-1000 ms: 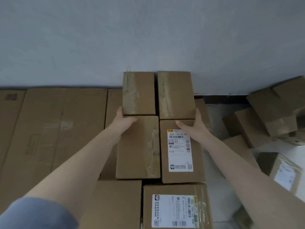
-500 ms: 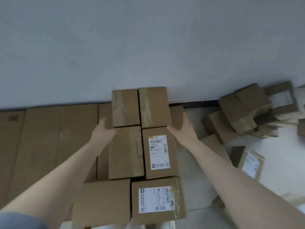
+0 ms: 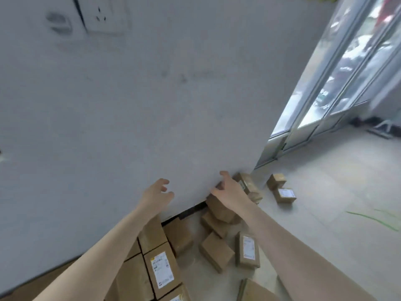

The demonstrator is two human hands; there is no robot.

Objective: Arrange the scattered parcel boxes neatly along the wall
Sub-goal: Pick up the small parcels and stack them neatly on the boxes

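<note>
Left hand (image 3: 157, 191), right hand (image 3: 227, 192) empty, fingers spread; best clasp that top brown cardboard parcel box (image 3: 219, 210) squarely by both sides.

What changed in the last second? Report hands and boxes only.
Both hands let go of the stacked boxes: the left hand and right hand lifted off and swung right, toward the scattered boxes, fingers spread, holding nothing. The stacked boxes stayed in their rows by the wall.
</note>
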